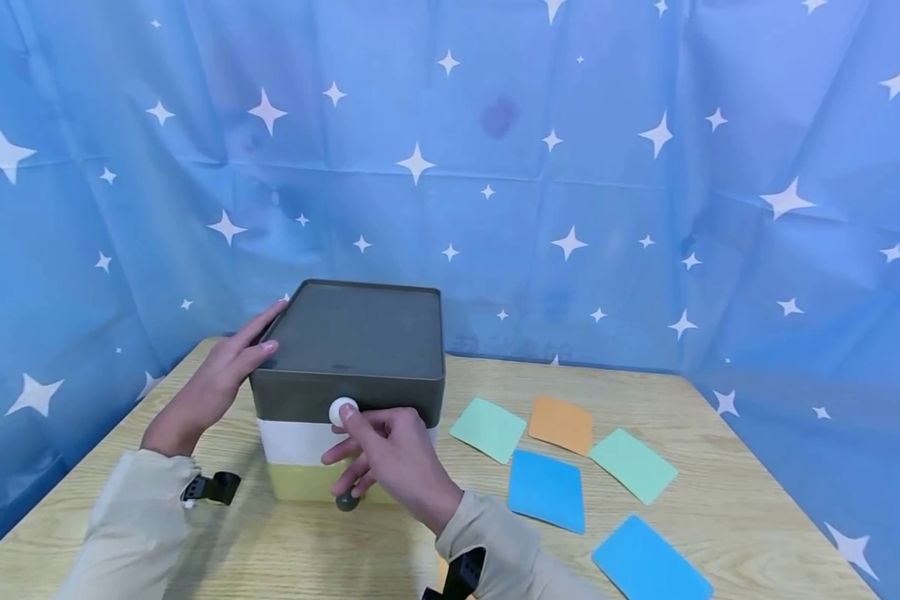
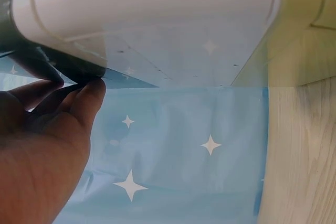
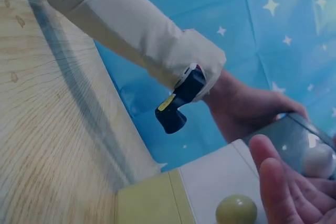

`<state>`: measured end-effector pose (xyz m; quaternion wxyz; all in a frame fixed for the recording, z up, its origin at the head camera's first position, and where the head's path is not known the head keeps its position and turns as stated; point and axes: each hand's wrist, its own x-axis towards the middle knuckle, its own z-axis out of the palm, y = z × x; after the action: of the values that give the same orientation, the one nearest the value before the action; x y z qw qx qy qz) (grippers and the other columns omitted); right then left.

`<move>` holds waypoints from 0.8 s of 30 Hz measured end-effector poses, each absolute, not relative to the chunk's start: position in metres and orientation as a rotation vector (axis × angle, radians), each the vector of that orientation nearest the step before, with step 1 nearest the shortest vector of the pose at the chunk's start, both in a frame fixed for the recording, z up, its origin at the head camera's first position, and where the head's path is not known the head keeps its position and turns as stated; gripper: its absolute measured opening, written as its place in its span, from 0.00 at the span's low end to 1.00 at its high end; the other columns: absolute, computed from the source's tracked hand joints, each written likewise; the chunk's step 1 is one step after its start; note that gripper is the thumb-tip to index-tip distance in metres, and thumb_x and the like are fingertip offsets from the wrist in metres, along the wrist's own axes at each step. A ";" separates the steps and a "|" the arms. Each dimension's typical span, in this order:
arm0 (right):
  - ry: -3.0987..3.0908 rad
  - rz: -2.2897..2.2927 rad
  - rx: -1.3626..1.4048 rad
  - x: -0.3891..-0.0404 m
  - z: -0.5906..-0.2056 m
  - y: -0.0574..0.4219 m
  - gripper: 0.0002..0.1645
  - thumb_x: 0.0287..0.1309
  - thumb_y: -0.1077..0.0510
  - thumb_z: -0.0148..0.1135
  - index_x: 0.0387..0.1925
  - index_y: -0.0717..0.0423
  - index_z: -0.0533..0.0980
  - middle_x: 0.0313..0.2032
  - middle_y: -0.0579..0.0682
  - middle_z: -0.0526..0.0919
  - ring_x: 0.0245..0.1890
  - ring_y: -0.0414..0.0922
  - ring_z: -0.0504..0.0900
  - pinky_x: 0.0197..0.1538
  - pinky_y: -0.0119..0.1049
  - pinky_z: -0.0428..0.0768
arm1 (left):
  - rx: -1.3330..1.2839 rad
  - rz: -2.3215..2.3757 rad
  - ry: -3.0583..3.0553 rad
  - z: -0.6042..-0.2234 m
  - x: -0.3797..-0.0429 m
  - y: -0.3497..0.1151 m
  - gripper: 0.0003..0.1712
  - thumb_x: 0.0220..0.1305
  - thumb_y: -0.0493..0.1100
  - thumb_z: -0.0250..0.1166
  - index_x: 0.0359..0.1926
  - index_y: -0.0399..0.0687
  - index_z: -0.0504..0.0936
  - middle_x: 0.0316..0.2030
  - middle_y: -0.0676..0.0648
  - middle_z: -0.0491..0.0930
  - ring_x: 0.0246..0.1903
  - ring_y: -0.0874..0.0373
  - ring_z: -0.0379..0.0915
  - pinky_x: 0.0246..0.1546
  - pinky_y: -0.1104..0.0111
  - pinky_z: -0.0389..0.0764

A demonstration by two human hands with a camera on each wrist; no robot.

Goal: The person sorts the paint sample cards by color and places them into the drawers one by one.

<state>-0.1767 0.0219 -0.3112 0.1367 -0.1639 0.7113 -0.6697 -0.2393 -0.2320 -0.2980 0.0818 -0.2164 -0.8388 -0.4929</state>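
On the wooden table stands a small three-tier drawer box [image 1: 363, 329], dark grey on top, white in the middle and yellow-green below. My left hand [image 1: 213, 387] rests on the left edge of its dark top, thumb over the rim and fingers along the side. At the front, the thumb and forefinger of my right hand [image 1: 401, 458] pinch the white knob [image 1: 341, 410] of the dark drawer. A dark knob [image 1: 347, 501] on the lowest drawer shows under that hand's other fingers. The right wrist view also shows a yellow-green knob [image 3: 236, 210] on the white drawer.
Right of the box lie two green cards [image 1: 487, 429], an orange card [image 1: 561, 423] and two blue cards [image 1: 546, 490]. Another orange piece [image 1: 442, 572] is mostly hidden under the right sleeve. A blue curtain [image 1: 495, 208] with white stars hangs behind the table.
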 end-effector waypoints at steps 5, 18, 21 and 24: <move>2.064 -1.984 -0.415 -0.176 -0.312 0.019 0.27 0.68 0.40 0.59 0.43 0.61 0.84 0.30 0.56 0.90 0.19 0.43 0.86 0.26 0.37 0.84 | -0.653 -1.481 -2.506 -0.299 -0.240 -0.231 0.35 0.80 0.52 0.43 0.81 0.59 0.44 0.80 0.38 0.45 0.78 0.32 0.41 0.67 0.28 0.51; 2.052 -2.068 -0.344 -0.173 -0.313 0.012 0.24 0.67 0.43 0.61 0.38 0.62 0.84 0.26 0.56 0.89 0.18 0.41 0.86 0.26 0.36 0.84 | -0.648 -1.488 -2.507 -0.298 -0.239 -0.231 0.35 0.80 0.53 0.42 0.81 0.59 0.43 0.80 0.38 0.44 0.77 0.31 0.41 0.66 0.28 0.51; 2.045 -2.086 -0.348 -0.172 -0.315 0.010 0.24 0.68 0.44 0.61 0.38 0.63 0.83 0.25 0.56 0.88 0.18 0.41 0.86 0.25 0.35 0.84 | -0.637 -1.489 -2.512 -0.299 -0.239 -0.232 0.35 0.80 0.53 0.42 0.81 0.61 0.43 0.80 0.39 0.44 0.77 0.31 0.40 0.66 0.28 0.51; 2.049 -2.105 -0.357 -0.171 -0.315 0.009 0.24 0.68 0.44 0.61 0.37 0.64 0.83 0.24 0.57 0.88 0.18 0.41 0.85 0.25 0.35 0.84 | -0.627 -1.488 -2.515 -0.298 -0.238 -0.232 0.35 0.80 0.54 0.42 0.81 0.63 0.44 0.81 0.40 0.43 0.78 0.32 0.40 0.67 0.28 0.50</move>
<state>-0.1714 0.0089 -0.3153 0.0911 -0.1202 0.6896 -0.7083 -0.2380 -0.2318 -0.2977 0.0762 -0.2091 -0.8391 -0.4963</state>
